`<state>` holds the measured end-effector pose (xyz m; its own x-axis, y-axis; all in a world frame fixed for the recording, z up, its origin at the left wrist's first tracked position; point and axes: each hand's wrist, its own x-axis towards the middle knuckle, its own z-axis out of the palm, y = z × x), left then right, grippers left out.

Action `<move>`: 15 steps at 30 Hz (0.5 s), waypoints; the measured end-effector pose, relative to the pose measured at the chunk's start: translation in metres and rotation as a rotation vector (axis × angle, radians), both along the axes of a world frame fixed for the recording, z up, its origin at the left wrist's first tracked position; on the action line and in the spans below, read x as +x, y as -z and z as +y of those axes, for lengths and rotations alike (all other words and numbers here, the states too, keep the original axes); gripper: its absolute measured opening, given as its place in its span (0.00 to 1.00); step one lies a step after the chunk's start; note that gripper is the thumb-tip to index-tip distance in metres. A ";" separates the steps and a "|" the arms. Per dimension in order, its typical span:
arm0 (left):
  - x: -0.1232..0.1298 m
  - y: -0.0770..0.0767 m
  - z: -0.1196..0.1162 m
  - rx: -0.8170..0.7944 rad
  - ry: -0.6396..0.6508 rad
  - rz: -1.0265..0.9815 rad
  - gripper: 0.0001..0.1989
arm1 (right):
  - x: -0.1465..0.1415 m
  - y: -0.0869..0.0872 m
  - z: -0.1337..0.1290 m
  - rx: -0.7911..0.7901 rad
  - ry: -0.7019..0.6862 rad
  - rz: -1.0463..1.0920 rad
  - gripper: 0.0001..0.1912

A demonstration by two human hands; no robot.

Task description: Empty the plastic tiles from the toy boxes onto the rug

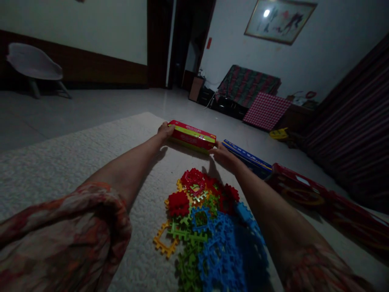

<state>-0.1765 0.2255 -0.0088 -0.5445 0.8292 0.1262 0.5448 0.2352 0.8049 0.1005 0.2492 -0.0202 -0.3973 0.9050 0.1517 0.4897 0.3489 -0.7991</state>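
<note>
Both my arms reach forward to a long red and yellow-green box [192, 135] at the far edge of the pale quilted mat. My left hand [165, 132] grips its left end, thumb on the near side. At the right end, my right hand [221, 153] holds the lower corner, its fingers partly hidden. Between my forearms lies a heap of notched plastic building pieces: red ones [178, 203] at the back, green ones [190, 259] to the left, blue ones [221, 247] in front. One yellow frame piece [165, 240] sits apart at the left.
A blue box [247, 156] and dark red boxes [299, 184] line the mat's right edge. The quilted mat [91, 142] covers the floor on the left. Beyond stand a small chair [35, 65] and a cloth-covered piece of furniture [247, 87]. A dark curtain [355, 101] hangs at right.
</note>
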 end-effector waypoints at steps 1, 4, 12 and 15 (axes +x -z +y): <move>0.000 0.000 -0.002 0.012 -0.010 -0.003 0.20 | -0.003 -0.002 -0.003 -0.058 0.005 0.052 0.28; -0.003 -0.003 -0.013 0.110 -0.074 -0.002 0.20 | -0.006 -0.014 -0.022 -0.112 -0.004 0.154 0.27; 0.039 -0.050 -0.102 0.444 0.068 0.113 0.17 | 0.061 -0.060 -0.117 0.063 0.199 0.217 0.26; 0.083 -0.066 -0.152 0.553 0.219 0.115 0.15 | 0.109 -0.063 -0.170 0.116 0.372 0.263 0.28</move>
